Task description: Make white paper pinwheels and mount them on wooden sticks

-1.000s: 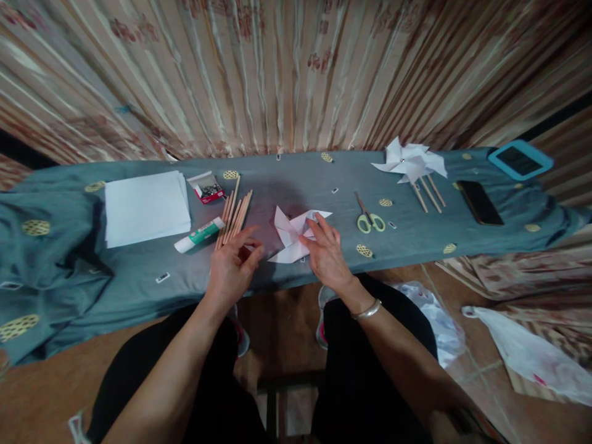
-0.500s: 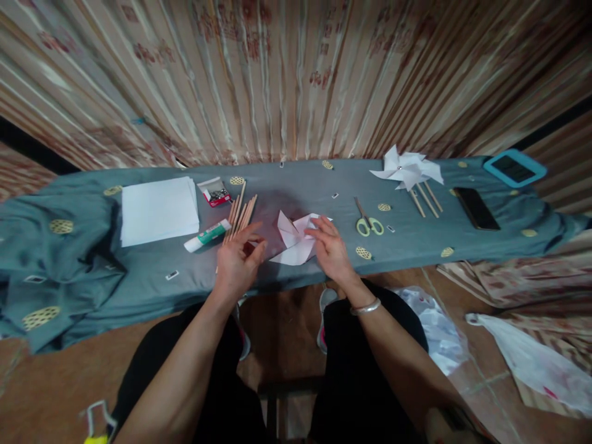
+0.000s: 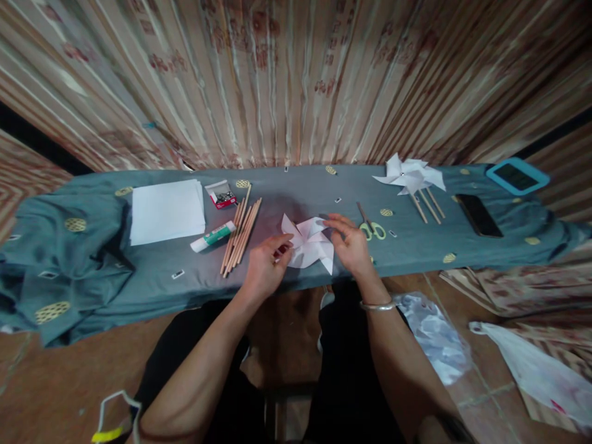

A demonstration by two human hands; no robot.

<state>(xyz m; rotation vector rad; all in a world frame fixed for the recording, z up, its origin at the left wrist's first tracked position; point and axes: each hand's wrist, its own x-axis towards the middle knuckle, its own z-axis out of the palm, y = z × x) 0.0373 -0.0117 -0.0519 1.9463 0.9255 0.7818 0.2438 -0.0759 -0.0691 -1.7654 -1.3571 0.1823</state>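
A folded white paper pinwheel [image 3: 311, 245] without a stick lies on the cloth-covered table between my two hands. My left hand [image 3: 268, 265] has its curled fingers and thumb at the pinwheel's left edge, gripping it lightly. On the other side, my right hand [image 3: 350, 245] holds the upper right blade with thumb and fingers. Left of my hands lie several thin wooden sticks [image 3: 241, 237] in a loose bundle and a green-and-white glue stick [image 3: 213, 237]. Just beyond my right hand, scissors [image 3: 378, 230] with pale green handles are partly hidden by it.
White paper sheets [image 3: 167, 213] are stacked at the left, beside a small red-and-white box [image 3: 221, 195] of metal pieces. Finished pinwheels [image 3: 411, 174] on sticks, a dark phone [image 3: 479, 214] and a blue-framed device [image 3: 518, 176] lie at the right. Curtains [image 3: 296, 80] hang behind.
My left hand has moved right from beside the sticks to the pinwheel. My right hand has shifted slightly right on its blades. The pinwheel has turned, and the view has shifted slightly.
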